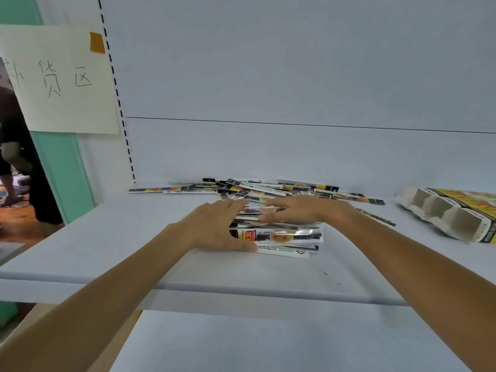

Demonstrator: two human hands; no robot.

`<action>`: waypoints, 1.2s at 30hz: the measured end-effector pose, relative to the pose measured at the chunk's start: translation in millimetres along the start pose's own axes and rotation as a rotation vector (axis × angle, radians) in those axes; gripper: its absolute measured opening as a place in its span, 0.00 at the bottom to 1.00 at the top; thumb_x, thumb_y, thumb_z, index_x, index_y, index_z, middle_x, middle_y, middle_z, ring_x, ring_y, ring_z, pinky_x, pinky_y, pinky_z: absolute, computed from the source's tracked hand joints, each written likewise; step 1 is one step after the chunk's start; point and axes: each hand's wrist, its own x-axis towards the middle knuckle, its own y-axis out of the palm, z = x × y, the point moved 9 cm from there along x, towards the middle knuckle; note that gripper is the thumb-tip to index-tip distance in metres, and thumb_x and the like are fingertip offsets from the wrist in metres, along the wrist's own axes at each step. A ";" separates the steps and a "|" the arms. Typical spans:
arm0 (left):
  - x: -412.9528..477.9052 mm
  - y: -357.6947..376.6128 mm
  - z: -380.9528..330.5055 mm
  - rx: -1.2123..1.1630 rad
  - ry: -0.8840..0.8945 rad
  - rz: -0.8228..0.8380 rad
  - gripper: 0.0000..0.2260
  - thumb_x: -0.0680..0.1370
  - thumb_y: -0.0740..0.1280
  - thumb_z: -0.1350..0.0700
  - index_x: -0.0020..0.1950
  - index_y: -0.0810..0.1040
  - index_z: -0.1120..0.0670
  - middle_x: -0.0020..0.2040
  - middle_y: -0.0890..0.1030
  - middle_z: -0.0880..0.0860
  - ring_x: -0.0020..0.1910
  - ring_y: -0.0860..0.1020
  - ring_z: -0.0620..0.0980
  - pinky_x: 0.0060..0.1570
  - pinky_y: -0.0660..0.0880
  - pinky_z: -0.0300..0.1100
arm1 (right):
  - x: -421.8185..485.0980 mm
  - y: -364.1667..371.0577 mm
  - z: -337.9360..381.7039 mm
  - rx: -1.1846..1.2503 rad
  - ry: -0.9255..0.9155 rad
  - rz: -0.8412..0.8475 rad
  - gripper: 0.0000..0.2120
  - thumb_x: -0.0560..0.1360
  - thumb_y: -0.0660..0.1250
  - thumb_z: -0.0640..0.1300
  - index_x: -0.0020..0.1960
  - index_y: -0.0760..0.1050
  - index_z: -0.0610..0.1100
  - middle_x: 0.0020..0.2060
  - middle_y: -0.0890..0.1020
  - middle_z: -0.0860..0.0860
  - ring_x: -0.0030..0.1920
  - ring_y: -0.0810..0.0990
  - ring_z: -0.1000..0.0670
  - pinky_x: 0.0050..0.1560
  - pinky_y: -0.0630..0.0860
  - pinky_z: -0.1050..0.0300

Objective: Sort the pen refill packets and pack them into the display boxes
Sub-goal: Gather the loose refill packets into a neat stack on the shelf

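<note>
Your left hand (214,226) cups the left end of the stack of refill packets (290,236), thumb on the near edge and fingers over the far side. The stack sits mid-shelf (107,237). It is likely light, glossy and prone to slide, so squeeze it by both ends. Your right hand (295,213) lies on top, fingers spread, gripping nothing. Loose packets (268,187) lie just behind, and the display box (453,221) is far right.

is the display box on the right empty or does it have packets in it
Empty: the display box shows only bare cardboard compartments; the packets lie outside it, on the shelf.
</note>
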 end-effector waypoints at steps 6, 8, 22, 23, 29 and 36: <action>6.2 -5.7 -1.2 0.007 0.038 -0.062 0.40 0.67 0.63 0.29 0.74 0.56 0.45 0.70 0.63 0.46 0.68 0.63 0.48 0.65 0.62 0.45 | -1.5 -11.1 3.7 0.026 -0.051 -0.141 0.30 0.67 0.58 0.72 0.49 0.78 0.47 0.41 0.76 0.51 0.43 0.74 0.52 0.48 0.69 0.57; 6.7 -3.8 -1.1 -0.052 0.048 -0.065 0.39 0.67 0.65 0.30 0.73 0.57 0.44 0.70 0.63 0.45 0.67 0.64 0.47 0.64 0.63 0.44 | -2.8 -11.4 5.4 0.057 -0.052 -0.149 0.33 0.67 0.59 0.70 0.49 0.75 0.40 0.44 0.75 0.45 0.48 0.74 0.46 0.50 0.70 0.52; 11.0 -7.8 8.8 -0.287 -0.044 -0.052 0.34 0.69 0.62 0.30 0.68 0.68 0.48 0.63 0.70 0.49 0.65 0.67 0.49 0.61 0.65 0.45 | -12.4 1.5 6.4 0.028 -0.053 0.077 0.41 0.67 0.66 0.67 0.74 0.55 0.55 0.73 0.60 0.56 0.72 0.60 0.51 0.71 0.59 0.49; 13.0 -12.5 10.8 -0.417 -0.039 -0.090 0.27 0.72 0.58 0.31 0.57 0.74 0.51 0.54 0.72 0.50 0.56 0.72 0.49 0.54 0.67 0.42 | -14.1 -0.1 7.2 0.053 -0.059 0.072 0.40 0.67 0.61 0.70 0.74 0.57 0.55 0.73 0.60 0.56 0.72 0.60 0.51 0.72 0.57 0.49; 21.1 -28.6 49.2 -0.416 -0.215 -0.424 0.22 0.80 0.49 0.40 0.48 0.76 0.52 0.46 0.77 0.48 0.47 0.76 0.50 0.51 0.72 0.47 | -11.6 -14.5 -13.1 0.089 0.102 -0.137 0.39 0.73 0.44 0.71 0.62 0.76 0.44 0.63 0.75 0.45 0.65 0.71 0.44 0.65 0.62 0.49; 8.8 -30.5 15.7 -0.350 0.036 -0.409 0.32 0.67 0.57 0.30 0.64 0.73 0.47 0.62 0.73 0.43 0.61 0.70 0.43 0.60 0.67 0.42 | -1.0 -33.4 -10.3 0.075 -0.071 -0.349 0.18 0.79 0.58 0.54 0.59 0.76 0.42 0.56 0.79 0.47 0.55 0.77 0.49 0.53 0.70 0.58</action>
